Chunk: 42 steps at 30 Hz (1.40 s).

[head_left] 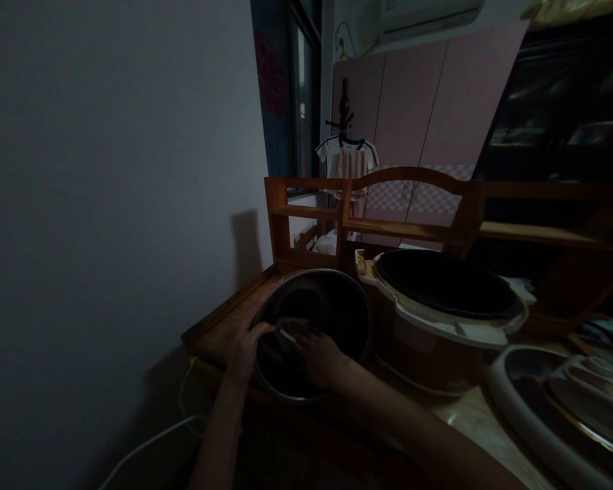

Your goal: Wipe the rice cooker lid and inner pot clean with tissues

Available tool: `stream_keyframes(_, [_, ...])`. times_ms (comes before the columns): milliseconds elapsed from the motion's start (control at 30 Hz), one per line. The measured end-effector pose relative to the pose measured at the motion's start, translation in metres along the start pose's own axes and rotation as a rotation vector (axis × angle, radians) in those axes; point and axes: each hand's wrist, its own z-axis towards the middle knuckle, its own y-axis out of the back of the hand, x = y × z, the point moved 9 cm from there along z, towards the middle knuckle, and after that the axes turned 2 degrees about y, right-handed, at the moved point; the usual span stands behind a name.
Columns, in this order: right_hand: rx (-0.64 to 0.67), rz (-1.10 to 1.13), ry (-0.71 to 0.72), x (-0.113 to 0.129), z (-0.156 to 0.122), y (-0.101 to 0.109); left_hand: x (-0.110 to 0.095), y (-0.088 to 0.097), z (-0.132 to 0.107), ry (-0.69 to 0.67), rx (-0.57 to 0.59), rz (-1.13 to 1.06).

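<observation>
The metal pot (332,306) in front of you is dark inside with a silvery rim, and a small white scrap (286,335) shows pale against it. The cooker (429,354) beside it has a cream rim, a reddish-brown body and a black hollow. The surface (219,327) and the shelf (306,211) are orange-brown wood. Behind them you see pink cupboard panels (413,109) ending in a pink-and-white check, a white shirt (332,151) with dark stripes, and a grey wall (107,170).
</observation>
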Motion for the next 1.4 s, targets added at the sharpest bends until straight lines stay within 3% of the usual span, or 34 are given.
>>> stream_keyframes(67, [0.109,-0.023,-0.121,-0.008,-0.01,-0.007,-0.003,0.002,0.0,-0.01,-0.022,0.006])
stream_keyframes(133, [0.136,-0.039,-0.192,-0.01,-0.023,0.001,-0.006,0.002,-0.002,-0.031,-0.039,0.03])
stream_keyframes(333, [-0.039,-0.018,-0.169,0.006,-0.069,0.055,-0.008,-0.003,-0.003,-0.012,-0.041,0.08])
stream_keyframes(400, [0.019,0.02,-0.2,0.008,-0.085,0.048,-0.013,-0.008,-0.002,-0.038,-0.016,0.062])
stream_keyframes(500, [0.108,0.094,-0.249,0.012,-0.1,0.02,-0.026,-0.016,-0.003,-0.098,0.03,0.065])
stream_keyframes(700, [-0.202,0.213,-0.215,0.026,-0.109,0.007,-0.03,-0.02,-0.009,-0.126,0.08,0.104])
stream_keyframes(867, [-0.268,0.095,-0.132,0.024,-0.109,0.01,-0.016,0.007,0.001,-0.128,-0.002,0.31])
stream_keyframes(933, [-0.279,0.051,-0.1,0.02,-0.106,0.011,-0.021,0.014,0.004,-0.19,0.004,0.491])
stream_keyframes(1033, [-0.269,-0.011,-0.03,0.019,-0.098,0.007,-0.051,0.011,-0.006,-0.393,-0.039,0.738])
stream_keyframes(1100, [-0.265,-0.047,-0.002,0.02,-0.093,0.003,-0.073,-0.002,-0.026,-0.548,-0.094,0.907])
stream_keyframes(1167, [-0.27,-0.069,0.001,0.021,-0.091,0.0,-0.079,-0.022,-0.053,-0.64,-0.071,1.053])
stream_keyframes(1233, [-0.278,-0.078,-0.007,0.022,-0.092,-0.001,-0.064,-0.045,-0.082,-0.693,0.077,1.157])
stream_keyframes(1300, [-0.28,-0.068,-0.014,0.021,-0.093,-0.001,-0.035,-0.064,-0.111,-0.757,0.258,1.222])
stream_keyframes(1400, [-0.256,-0.03,-0.027,0.02,-0.093,0.0,0.004,-0.064,-0.129,-0.735,0.3,1.237])
